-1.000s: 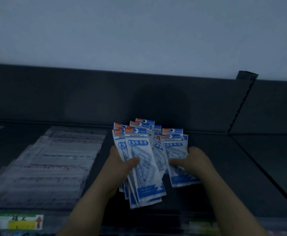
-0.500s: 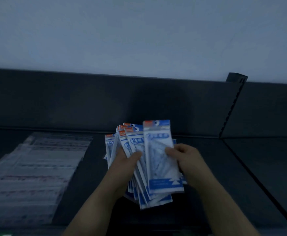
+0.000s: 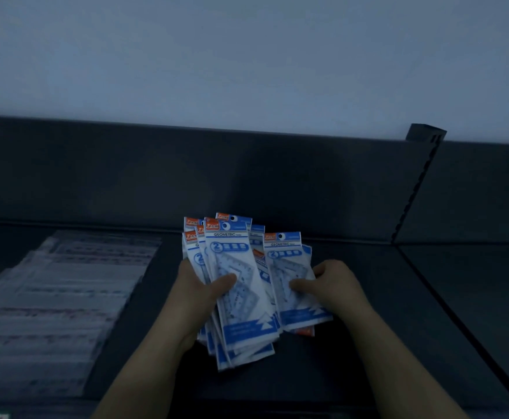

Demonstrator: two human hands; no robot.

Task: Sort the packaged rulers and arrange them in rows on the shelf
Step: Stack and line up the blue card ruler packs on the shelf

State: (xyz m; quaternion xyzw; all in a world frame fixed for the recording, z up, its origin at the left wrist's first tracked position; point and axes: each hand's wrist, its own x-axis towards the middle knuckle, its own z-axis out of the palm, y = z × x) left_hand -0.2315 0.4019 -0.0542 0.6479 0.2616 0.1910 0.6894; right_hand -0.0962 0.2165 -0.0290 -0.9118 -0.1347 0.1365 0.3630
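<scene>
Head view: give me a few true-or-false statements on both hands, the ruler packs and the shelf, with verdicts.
1. The left hand grips a fanned bundle of blue-and-white packs. True.
2. The right hand holds nothing. False: it grips a separate pack beside the bundle.
3. Clear-wrapped rulers lie on the shelf to the left of the hands. True.
4. The bundle lies on the shelf untouched. False: the left hand's thumb presses on its front pack.
</scene>
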